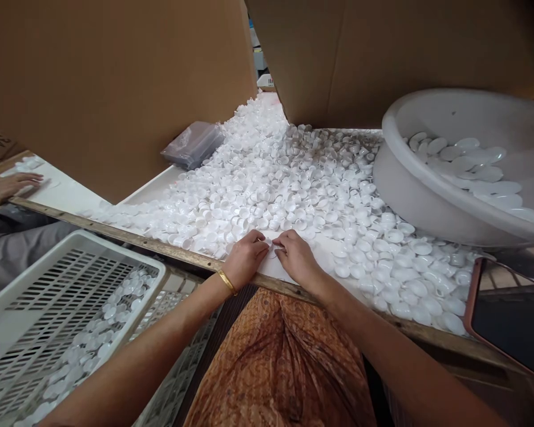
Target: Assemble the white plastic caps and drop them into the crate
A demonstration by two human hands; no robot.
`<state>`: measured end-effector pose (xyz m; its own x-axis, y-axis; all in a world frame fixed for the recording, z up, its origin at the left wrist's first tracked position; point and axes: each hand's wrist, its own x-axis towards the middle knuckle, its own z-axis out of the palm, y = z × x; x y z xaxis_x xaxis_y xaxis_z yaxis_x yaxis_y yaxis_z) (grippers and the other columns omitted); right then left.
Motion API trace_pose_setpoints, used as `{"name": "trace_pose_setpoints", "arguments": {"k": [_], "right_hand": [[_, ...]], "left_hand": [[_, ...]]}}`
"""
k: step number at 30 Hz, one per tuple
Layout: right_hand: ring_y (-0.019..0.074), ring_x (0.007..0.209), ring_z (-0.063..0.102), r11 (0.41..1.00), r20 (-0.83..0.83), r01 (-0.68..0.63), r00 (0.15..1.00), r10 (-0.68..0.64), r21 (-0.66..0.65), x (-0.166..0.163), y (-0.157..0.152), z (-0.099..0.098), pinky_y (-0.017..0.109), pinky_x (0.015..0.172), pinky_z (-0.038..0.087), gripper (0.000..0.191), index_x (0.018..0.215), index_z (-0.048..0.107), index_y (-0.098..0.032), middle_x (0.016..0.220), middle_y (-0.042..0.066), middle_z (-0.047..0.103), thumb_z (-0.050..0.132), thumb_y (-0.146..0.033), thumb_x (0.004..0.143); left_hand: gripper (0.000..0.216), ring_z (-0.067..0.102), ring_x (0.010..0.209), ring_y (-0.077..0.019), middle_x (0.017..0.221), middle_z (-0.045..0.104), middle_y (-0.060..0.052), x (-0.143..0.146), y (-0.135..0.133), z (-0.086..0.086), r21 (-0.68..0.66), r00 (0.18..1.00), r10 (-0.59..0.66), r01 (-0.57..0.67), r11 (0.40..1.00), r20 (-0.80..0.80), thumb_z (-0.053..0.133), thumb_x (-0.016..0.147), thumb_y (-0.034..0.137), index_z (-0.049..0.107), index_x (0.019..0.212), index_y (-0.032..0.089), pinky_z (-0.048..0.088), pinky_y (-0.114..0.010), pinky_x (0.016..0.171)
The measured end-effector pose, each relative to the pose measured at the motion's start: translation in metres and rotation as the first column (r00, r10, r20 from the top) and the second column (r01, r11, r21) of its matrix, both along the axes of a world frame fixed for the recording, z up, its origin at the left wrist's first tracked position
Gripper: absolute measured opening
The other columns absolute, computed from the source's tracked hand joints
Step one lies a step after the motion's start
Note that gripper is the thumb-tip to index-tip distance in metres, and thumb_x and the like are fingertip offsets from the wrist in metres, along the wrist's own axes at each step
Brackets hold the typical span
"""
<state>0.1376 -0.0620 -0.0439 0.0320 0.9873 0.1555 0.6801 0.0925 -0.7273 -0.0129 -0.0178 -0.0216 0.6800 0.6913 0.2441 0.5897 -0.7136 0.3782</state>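
My left hand (245,258) and my right hand (297,256) meet at the near edge of the table, fingers curled and pinched together on a small white plastic cap (271,248) between them. A gold bangle (226,281) sits on my left wrist. Just beyond my fingers spreads a large heap of white plastic caps (285,184), covering the white table (153,187) up to the cardboard at the back.
A grey basin (409,190) with round white discs stands at the right. A phone (509,314) lies at the table's right edge. A white slotted crate (31,284) with caps sits at lower left. Cardboard walls (115,89) rise behind. Another person's hand (9,187) rests far left. A plastic bag (193,143) lies by the cardboard.
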Motion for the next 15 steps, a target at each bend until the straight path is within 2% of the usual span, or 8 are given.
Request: {"name": "trace_pose_setpoints", "arguments": {"k": [3,7,12,15], "right_hand": [[0.0176,0.092,0.054,1.0,0.056,-0.016,0.998,0.015,0.004,0.002,-0.001,-0.002,0.03,0.085,0.044,0.021,0.093,0.063,-0.014,0.098,0.008,0.056,0.055,-0.005,0.076],[0.0169,0.091,0.053,1.0,0.061,-0.021,0.998,0.02,0.012,0.004,0.001,-0.006,0.028,0.085,0.042,0.022,0.095,0.063,-0.012,0.098,0.008,0.055,0.053,-0.005,0.076],[0.0164,0.09,0.052,1.0,0.054,-0.015,0.998,0.014,0.014,0.004,0.002,-0.009,0.028,0.084,0.043,0.023,0.095,0.062,-0.014,0.098,0.008,0.054,0.052,-0.004,0.076],[0.0158,0.088,0.053,1.0,0.034,-0.025,0.999,0.025,0.007,0.005,0.002,-0.009,0.029,0.083,0.043,0.024,0.096,0.062,-0.015,0.098,0.007,0.054,0.052,-0.004,0.076]], "left_hand": [[0.024,0.054,0.077,-0.013,0.097,0.056,-0.008,0.001,0.0,0.003,0.085,0.995,-0.042,0.05,0.995,-0.095,0.046,0.085,0.02,0.066,0.072,0.014,0.045,-0.026,0.069],[0.027,0.051,0.076,-0.0123,0.094,0.054,-0.008,-0.001,0.0,0.01,0.166,0.99,-0.067,0.087,0.982,-0.124,0.043,0.087,0.022,0.064,0.071,0.014,0.043,-0.025,0.069],[0.025,0.05,0.075,-0.0127,0.085,0.054,-0.005,-0.001,-0.006,0.012,0.135,0.958,-0.168,0.202,0.97,-0.231,0.044,0.086,0.019,0.06,0.067,0.014,0.041,-0.024,0.067],[0.025,0.051,0.077,-0.013,0.087,0.055,-0.006,-0.002,-0.011,0.014,0.126,0.974,-0.15,0.173,0.977,-0.17,0.042,0.087,0.019,0.061,0.071,0.014,0.042,-0.025,0.07]]}}
